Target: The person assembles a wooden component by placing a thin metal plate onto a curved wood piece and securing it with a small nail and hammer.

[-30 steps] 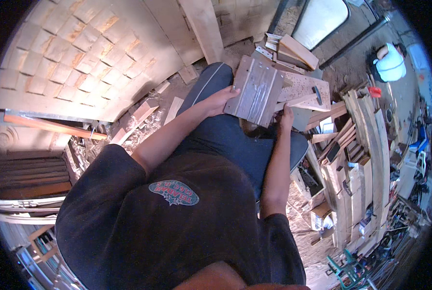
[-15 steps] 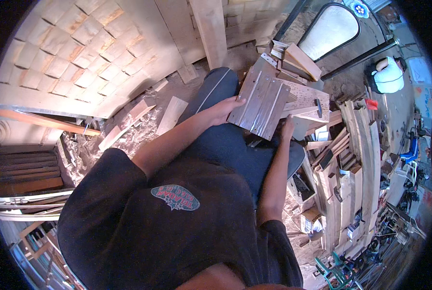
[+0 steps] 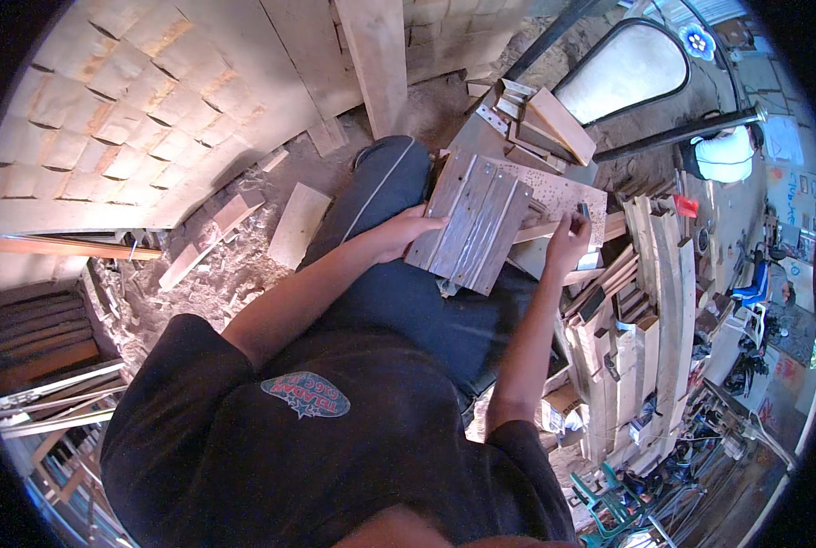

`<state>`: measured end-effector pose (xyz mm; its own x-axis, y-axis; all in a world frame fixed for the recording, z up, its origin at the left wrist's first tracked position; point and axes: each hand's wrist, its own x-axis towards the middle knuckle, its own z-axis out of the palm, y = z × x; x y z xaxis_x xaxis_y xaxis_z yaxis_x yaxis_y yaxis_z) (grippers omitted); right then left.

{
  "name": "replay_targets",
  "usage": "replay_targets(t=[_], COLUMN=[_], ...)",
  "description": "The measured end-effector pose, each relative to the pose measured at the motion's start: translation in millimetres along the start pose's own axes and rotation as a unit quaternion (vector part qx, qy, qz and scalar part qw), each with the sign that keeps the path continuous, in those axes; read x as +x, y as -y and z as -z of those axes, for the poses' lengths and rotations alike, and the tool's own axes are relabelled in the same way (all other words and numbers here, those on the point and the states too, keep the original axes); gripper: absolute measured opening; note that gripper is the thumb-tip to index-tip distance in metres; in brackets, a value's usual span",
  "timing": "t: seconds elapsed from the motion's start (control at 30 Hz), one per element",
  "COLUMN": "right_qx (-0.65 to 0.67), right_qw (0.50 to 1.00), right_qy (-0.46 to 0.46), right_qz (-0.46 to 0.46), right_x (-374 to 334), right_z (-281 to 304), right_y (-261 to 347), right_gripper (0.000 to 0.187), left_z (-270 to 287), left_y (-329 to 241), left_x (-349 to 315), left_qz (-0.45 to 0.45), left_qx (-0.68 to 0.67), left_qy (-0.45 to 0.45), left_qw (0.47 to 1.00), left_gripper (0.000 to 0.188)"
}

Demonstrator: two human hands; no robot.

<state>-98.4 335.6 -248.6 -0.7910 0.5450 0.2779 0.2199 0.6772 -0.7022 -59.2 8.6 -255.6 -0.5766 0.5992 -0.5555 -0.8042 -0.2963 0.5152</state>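
Observation:
My left hand (image 3: 401, 232) grips the left edge of a brown grooved wooden panel (image 3: 474, 222), with the thumb lying on its face. The panel rests tilted over my lap and has small dark holes or nail heads along its strips. To its right, my right hand (image 3: 569, 245) is over a pale board dotted with small holes (image 3: 565, 194). Its fingers are closed at a small dark tool (image 3: 583, 211), whose kind I cannot make out. The fingers partly hide that tool.
Wood offcuts (image 3: 554, 123) are piled beyond the panel. Long planks (image 3: 668, 310) lie stacked at the right. Loose blocks (image 3: 300, 224) and shavings cover the ground at the left, beside a large panel of wooden tiles (image 3: 125, 119). A person (image 3: 723, 157) is at the far right.
My right hand has left the panel's right edge and moved up to the dark tool on the dotted board. The panel, still in my left hand, has shifted slightly toward me and left.

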Motion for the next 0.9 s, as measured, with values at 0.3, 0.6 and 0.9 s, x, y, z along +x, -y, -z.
replay_targets(t=[0.3, 0.6, 0.9], right_qx=[-0.153, -0.358, 0.058], right_qw=[0.978, 0.911, 0.907], right_qy=[0.136, 0.205, 0.254], right_qz=[-0.046, -0.012, -0.33], right_x=[208.1, 238.9, 250.1], right_z=[-79.6, -119.8, -96.1], right_y=[-75.1, -111.9, -109.5], right_gripper=[0.086, 0.086, 0.04], left_z=[-3.6, 5.0, -0.5], left_y=[-16.7, -14.5, -24.7], left_x=[0.5, -1.9, -4.5], left_qz=[0.038, 0.056, 0.039], left_qx=[-0.044, -0.049, -0.113], left_qy=[0.067, 0.052, 0.071], left_qw=[0.996, 0.996, 0.99], left_gripper=[0.06, 0.058, 0.053])
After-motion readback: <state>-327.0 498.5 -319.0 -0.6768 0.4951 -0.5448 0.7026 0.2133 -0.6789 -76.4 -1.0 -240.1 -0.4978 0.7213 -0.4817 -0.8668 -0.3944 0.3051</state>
